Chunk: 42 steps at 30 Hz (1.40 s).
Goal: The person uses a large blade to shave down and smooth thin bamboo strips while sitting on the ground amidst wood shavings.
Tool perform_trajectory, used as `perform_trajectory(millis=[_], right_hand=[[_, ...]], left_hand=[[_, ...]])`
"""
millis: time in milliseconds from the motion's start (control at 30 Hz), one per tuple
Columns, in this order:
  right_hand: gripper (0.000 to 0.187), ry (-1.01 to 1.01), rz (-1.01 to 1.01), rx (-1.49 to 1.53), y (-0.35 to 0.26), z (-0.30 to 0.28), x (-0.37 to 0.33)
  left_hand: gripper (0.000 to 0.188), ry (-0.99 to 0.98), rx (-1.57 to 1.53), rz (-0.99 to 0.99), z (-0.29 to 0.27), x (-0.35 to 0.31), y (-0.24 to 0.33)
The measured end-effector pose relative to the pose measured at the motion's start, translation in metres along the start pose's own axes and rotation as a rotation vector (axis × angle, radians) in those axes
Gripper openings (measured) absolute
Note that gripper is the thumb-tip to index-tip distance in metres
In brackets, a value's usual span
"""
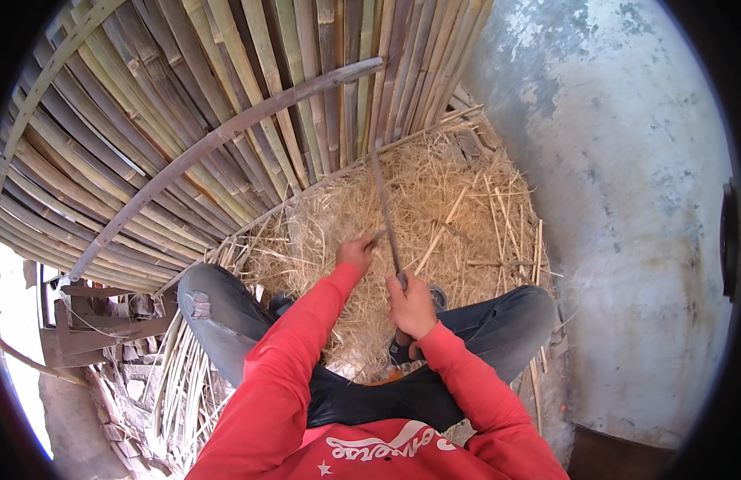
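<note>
My right hand [412, 306] is wrapped round the dark handle of a long, narrow knife-like blade [384, 196], which points away from me toward the bamboo wall. Just left of the blade, my left hand [355, 254] has its fingers closed, and a small dark tip [377, 238] sticks out of them toward the blade. What that tip belongs to is hidden by the fingers. Both hands hang over a thick layer of pale shavings [434, 184] between my bent knees.
A wall of split bamboo slats [186, 104] with a curved crosspiece [226, 132] rises ahead and left. To the right stands a blue-grey plastered wall [626, 200]. Thin loose strips [190, 392] lie by my left knee, and more sticks [502, 216] lie on the shavings at right.
</note>
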State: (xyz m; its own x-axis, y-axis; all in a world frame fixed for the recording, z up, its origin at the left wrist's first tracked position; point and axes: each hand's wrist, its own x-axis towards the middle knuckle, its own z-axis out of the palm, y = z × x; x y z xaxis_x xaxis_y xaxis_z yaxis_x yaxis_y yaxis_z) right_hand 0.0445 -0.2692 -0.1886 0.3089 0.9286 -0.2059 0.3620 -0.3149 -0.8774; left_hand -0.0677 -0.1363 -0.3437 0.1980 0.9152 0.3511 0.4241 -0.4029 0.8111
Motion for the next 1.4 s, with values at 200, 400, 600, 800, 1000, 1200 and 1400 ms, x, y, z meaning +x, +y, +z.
perform_trajectory(millis=[200, 400, 600, 800, 1000, 1200, 1400], right_hand=[[0.041, -0.004, 0.051, -0.001, -0.02, -0.013, 0.006], [0.042, 0.021, 0.052, -0.122, 0.019, 0.013, 0.015], [0.044, 0.032, 0.118, -0.024, 0.036, 0.014, 0.015], [0.043, 0.07, 0.082, -0.116, 0.021, 0.013, 0.011], [0.043, 0.091, 0.023, -0.153, 0.035, 0.036, 0.019], [0.042, 0.216, -0.041, -0.11, -0.013, 0.018, 0.041], [0.044, 0.124, 0.016, 0.017, -0.053, -0.023, 0.031]], left_hand=[[0.013, -0.081, 0.041, -0.076, 0.002, 0.013, 0.034], [0.031, -0.238, 0.05, -0.166, 0.01, -0.016, -0.032], [0.048, -0.04, -0.018, -0.233, -0.025, -0.007, -0.061], [0.037, 0.137, -0.269, -0.177, -0.067, 0.072, 0.039], [0.039, -0.07, -0.079, 0.206, -0.075, 0.078, 0.07], [0.022, 0.387, -0.119, 0.04, -0.091, 0.08, 0.094], [0.019, 0.627, -0.264, 0.009, -0.135, 0.1, 0.081]])
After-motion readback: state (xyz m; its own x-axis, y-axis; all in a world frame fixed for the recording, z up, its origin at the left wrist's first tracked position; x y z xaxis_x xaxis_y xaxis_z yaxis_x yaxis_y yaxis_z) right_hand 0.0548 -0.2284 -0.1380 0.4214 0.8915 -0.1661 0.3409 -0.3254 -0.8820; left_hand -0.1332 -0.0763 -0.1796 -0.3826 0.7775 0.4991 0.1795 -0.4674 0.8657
